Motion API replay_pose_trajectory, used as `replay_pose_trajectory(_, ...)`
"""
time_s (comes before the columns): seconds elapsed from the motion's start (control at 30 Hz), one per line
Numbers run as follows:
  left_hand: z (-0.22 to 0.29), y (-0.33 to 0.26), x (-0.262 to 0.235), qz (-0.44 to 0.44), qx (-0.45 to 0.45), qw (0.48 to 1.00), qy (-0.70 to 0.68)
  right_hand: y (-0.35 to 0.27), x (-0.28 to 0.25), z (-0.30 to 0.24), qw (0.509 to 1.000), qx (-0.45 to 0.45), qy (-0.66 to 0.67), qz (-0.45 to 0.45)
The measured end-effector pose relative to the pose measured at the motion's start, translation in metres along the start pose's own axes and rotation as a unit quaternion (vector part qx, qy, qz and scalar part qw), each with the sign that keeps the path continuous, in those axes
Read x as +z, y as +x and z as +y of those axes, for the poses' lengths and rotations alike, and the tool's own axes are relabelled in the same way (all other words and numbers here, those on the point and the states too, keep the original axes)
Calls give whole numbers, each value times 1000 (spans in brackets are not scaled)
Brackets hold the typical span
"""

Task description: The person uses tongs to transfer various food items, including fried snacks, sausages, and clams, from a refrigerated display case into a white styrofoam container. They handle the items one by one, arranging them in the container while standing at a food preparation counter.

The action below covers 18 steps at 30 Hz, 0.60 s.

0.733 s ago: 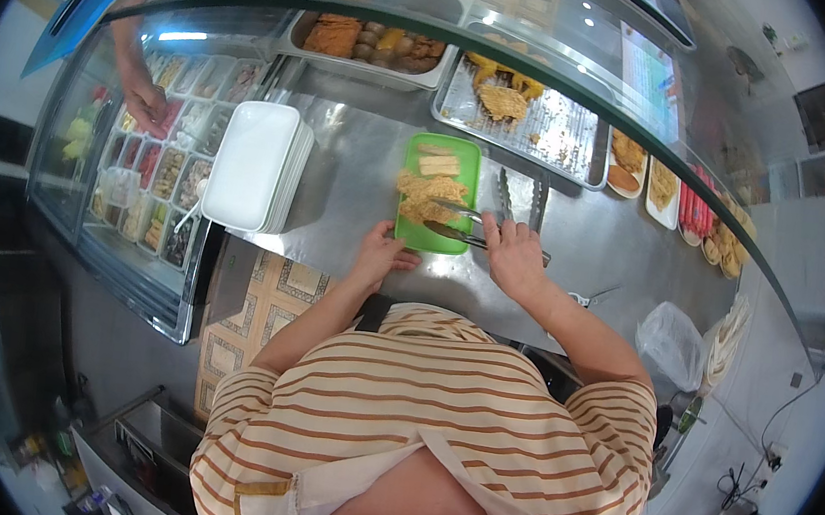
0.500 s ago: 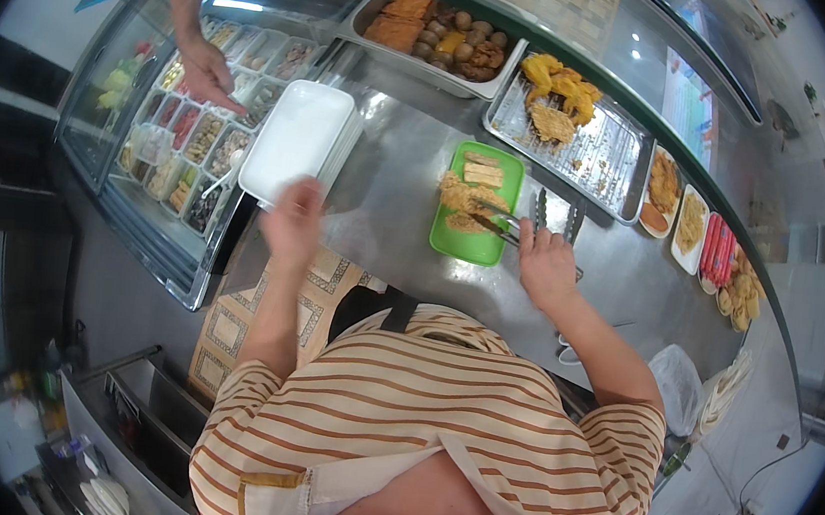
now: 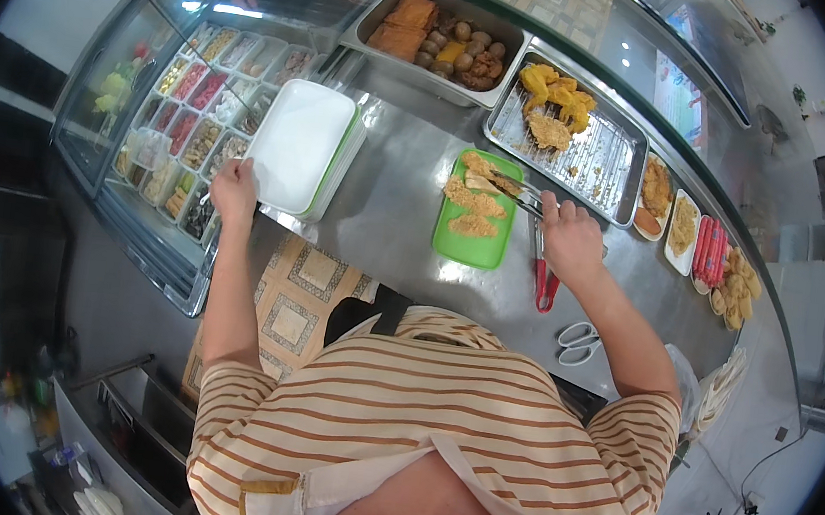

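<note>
- "Read anything on the bright panel beyond the right hand?"
- "Cannot make it out."
- "And the hands?"
- "Right: stretched forward, wrapped round one pair of metal tongs, tips over the green tray ahead and to its left. Left hand: fingers bent at the edge of the white tray stack; cannot tell if gripping."
- "Count?"
- "Three breaded pieces on the green tray; nearer than the right hand, on the bench, one pair of red-handled tongs, one pair of scissors."
</note>
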<state>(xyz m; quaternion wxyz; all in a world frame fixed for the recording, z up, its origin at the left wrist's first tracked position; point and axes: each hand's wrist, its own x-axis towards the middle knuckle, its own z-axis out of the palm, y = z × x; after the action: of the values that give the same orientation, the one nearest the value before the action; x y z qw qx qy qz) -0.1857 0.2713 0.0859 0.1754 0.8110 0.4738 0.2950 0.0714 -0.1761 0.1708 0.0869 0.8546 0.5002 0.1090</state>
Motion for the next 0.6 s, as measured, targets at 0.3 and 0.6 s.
replay_pose_trajectory(0.3, 47, -48, -18, -132, -125, 906, -381, 66, -60, -49, 981, 10, 154, 121)
replay_pose_trajectory(0.6, 88, -106, 5, -176, -177, 851, -463, 64, -49, -63, 980, -33, 166, 110)
